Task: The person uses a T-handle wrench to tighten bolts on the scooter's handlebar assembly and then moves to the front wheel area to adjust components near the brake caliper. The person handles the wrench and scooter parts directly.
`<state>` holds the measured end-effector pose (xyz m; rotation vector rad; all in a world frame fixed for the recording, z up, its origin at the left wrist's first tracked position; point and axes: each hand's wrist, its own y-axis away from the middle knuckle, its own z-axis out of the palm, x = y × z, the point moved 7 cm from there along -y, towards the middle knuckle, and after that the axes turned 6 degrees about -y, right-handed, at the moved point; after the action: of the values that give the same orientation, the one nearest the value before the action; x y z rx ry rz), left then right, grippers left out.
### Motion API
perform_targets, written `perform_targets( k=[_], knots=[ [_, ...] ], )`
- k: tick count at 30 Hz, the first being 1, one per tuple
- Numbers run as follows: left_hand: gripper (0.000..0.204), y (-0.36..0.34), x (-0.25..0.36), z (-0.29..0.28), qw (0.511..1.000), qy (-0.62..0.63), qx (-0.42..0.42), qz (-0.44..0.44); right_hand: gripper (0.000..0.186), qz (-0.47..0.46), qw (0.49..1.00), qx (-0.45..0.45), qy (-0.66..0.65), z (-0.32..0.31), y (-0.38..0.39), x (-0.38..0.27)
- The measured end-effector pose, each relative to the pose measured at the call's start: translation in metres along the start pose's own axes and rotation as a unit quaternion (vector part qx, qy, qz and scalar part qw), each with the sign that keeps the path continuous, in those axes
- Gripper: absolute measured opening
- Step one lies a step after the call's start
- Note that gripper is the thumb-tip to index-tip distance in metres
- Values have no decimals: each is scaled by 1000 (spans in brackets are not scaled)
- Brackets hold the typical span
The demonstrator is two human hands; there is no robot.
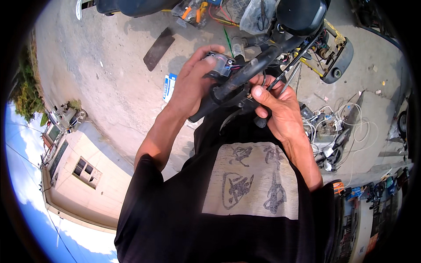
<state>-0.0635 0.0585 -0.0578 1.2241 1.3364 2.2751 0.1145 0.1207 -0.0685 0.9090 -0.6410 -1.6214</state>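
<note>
A black handlebar (245, 72) runs at a slant between my two hands, its grip end (202, 109) toward my body. My left hand (190, 85) is closed around an opened switch housing (221, 65) beside the bar, with thin coloured wires coming out of it. On the other side of the bar, my right hand (280, 105) has its thumb and fingers pinched on a black cable (285, 71) close to the lever bracket. A curved black lever (232, 117) hangs below the bar. Some of my right fingertips are hidden behind the bar and cable.
A dark flat panel (158, 49) and a blue-and-white box (169, 87) lie on the concrete ground to the left. Yellow-framed vehicle parts (335, 52) stand ahead right. Loose white cables (362, 127) and scattered parts lie to the right. A black seat (302, 15) is at the top.
</note>
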Motion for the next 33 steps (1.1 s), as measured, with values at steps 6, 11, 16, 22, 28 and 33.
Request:
perform_targets(
  k=[6,11,16,22,28,33],
  knots=[
    [31,-3,-2,-7,998,-43,44,1,23,-9,1000,3,2,1,-1,-1],
    [36,-8,-3,-6,997,-2,68,-34,25,6,1000,-6,21,1,1,0],
    [39,-12,-12,-9,998,42,31,-44,25,10,1000,-14,25,2,0,-1],
    [44,-12,-16,-11,996,56,33,-64,23,-2,1000,-5,8,5,1,-3],
    [51,-11,-20,-10,991,91,24,-92,22,0,1000,7,1,4,1,-2],
    [53,-9,-20,-6,988,116,27,-98,20,6,1000,7,7,5,1,-3]
  ],
)
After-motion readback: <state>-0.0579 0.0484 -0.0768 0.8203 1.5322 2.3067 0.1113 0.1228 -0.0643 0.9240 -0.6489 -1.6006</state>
